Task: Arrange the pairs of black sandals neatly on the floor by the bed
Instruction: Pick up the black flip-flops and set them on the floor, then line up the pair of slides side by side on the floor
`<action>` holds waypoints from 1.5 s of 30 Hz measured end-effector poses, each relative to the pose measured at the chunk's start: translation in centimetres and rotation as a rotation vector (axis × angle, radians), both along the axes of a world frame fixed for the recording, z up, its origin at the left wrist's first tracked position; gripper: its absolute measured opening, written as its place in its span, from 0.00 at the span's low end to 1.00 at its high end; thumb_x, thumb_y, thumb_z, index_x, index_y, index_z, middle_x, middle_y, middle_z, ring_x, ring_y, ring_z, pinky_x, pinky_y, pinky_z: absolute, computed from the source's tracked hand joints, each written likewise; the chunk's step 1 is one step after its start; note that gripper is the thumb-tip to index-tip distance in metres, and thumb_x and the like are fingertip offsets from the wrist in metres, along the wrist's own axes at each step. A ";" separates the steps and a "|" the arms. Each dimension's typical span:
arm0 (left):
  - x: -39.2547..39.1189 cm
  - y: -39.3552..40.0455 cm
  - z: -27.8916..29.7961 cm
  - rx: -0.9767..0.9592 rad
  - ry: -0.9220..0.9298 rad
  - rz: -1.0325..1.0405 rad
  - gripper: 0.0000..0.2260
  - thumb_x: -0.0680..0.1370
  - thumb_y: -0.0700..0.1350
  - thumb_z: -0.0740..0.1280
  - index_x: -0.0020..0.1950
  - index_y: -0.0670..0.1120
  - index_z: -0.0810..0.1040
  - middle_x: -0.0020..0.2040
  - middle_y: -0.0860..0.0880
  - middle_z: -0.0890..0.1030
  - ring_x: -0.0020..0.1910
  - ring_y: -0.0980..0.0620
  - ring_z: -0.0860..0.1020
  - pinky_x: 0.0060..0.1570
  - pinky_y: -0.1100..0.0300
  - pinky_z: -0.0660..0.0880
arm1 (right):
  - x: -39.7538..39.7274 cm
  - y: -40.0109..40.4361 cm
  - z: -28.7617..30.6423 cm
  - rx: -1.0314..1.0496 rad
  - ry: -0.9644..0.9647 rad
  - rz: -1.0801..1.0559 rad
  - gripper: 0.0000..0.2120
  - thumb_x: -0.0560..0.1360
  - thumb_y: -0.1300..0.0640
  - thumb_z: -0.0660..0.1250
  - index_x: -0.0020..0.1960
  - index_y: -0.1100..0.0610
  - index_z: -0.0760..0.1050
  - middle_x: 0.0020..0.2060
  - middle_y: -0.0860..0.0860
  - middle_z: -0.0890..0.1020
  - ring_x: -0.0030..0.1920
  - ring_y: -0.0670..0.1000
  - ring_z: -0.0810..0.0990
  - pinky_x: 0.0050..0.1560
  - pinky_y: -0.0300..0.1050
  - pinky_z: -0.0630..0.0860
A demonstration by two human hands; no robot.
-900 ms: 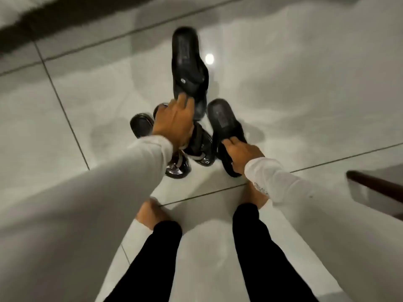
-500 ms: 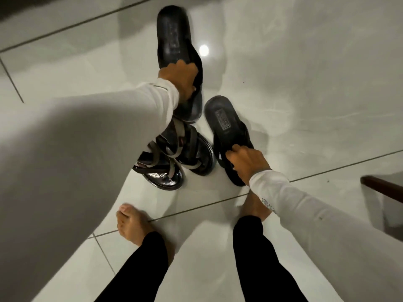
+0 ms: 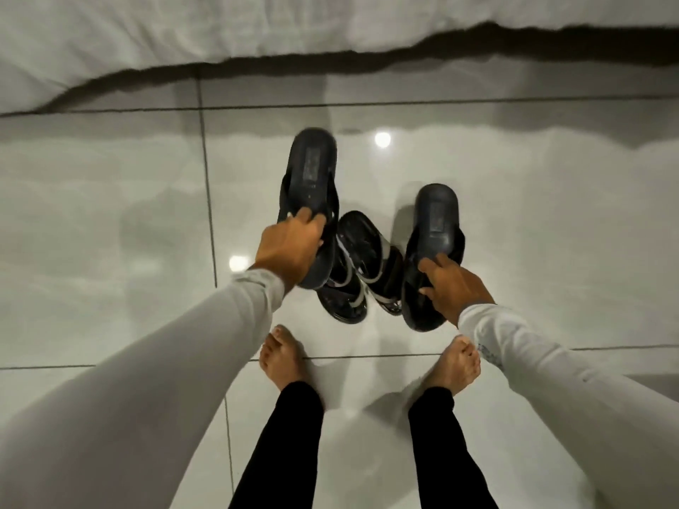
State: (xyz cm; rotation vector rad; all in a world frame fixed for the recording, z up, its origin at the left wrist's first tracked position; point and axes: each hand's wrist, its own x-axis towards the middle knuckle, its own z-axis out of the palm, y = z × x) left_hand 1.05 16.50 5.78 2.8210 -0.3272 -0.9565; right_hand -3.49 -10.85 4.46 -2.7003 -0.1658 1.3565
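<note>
Black slide sandals are gripped, one (image 3: 310, 189) by the left hand (image 3: 290, 247), one (image 3: 433, 236) by the right hand (image 3: 453, 288), flanking strapped black sandals (image 3: 362, 262) lying on glossy grey floor tiles (image 3: 110, 233) near the white-sheeted bed (image 3: 183, 34).

No readable text (sandal insole labels blurred).

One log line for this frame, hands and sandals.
left hand: holds slide sandal | right hand: holds other slide | strappy pair: between, on floor

Two plain black slide sandals (image 3: 310, 178), black strappy sandals (image 3: 363, 266) with silver-grey straps, glossy pale-grey tiled floor (image 3: 110, 214), white bedsheet (image 3: 183, 31), light-grey sleeves (image 3: 205, 343), black trousers (image 3: 286, 435)
</note>
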 end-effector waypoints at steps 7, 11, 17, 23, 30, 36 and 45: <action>-7.5 10.9 -1.7 0.056 0.039 0.078 0.15 0.83 0.48 0.61 0.67 0.45 0.73 0.61 0.43 0.76 0.52 0.40 0.82 0.45 0.49 0.79 | 1.2 16.0 -1.6 0.196 -0.073 0.104 0.17 0.77 0.57 0.68 0.64 0.56 0.71 0.60 0.58 0.74 0.57 0.64 0.79 0.51 0.58 0.79; -8.9 15.3 -4.4 0.077 0.056 0.161 0.14 0.81 0.48 0.63 0.66 0.46 0.73 0.60 0.44 0.77 0.52 0.39 0.82 0.44 0.48 0.79 | 0.0 23.2 -4.6 0.235 -0.103 0.209 0.16 0.77 0.58 0.68 0.63 0.56 0.71 0.58 0.58 0.75 0.57 0.63 0.79 0.46 0.56 0.78; -9.5 19.1 -7.2 0.092 0.083 0.230 0.13 0.81 0.46 0.65 0.64 0.44 0.74 0.59 0.44 0.78 0.51 0.41 0.82 0.48 0.48 0.81 | -1.9 29.1 -8.0 0.243 -0.090 0.242 0.21 0.76 0.57 0.70 0.67 0.55 0.71 0.61 0.56 0.76 0.59 0.60 0.78 0.48 0.56 0.80; -11.7 18.0 -6.2 0.144 0.030 0.130 0.14 0.83 0.42 0.59 0.67 0.42 0.74 0.60 0.43 0.79 0.53 0.41 0.81 0.48 0.49 0.79 | -4.7 25.8 -7.0 0.167 -0.010 0.176 0.28 0.76 0.58 0.71 0.73 0.54 0.66 0.66 0.55 0.76 0.63 0.60 0.78 0.55 0.57 0.81; -11.1 6.4 -8.2 -0.003 0.208 0.096 0.17 0.80 0.43 0.63 0.69 0.45 0.70 0.65 0.44 0.72 0.59 0.41 0.79 0.49 0.46 0.79 | -5.0 12.7 -7.7 -0.047 -0.067 0.107 0.26 0.75 0.65 0.66 0.71 0.53 0.67 0.66 0.55 0.72 0.59 0.61 0.79 0.50 0.57 0.80; -9.0 -3.6 -13.2 -0.045 0.301 0.178 0.22 0.79 0.44 0.65 0.71 0.46 0.67 0.68 0.43 0.72 0.56 0.36 0.80 0.52 0.43 0.77 | -2.6 6.0 -12.2 0.038 0.052 0.237 0.25 0.78 0.55 0.65 0.74 0.51 0.65 0.65 0.56 0.74 0.57 0.63 0.81 0.49 0.55 0.79; -8.6 -11.5 -12.6 -0.005 0.221 0.115 0.13 0.80 0.44 0.65 0.64 0.47 0.76 0.58 0.42 0.78 0.52 0.36 0.82 0.49 0.46 0.80 | -2.2 -1.5 -10.6 0.200 0.011 -0.107 0.13 0.74 0.66 0.64 0.57 0.59 0.75 0.53 0.58 0.79 0.50 0.63 0.81 0.48 0.54 0.80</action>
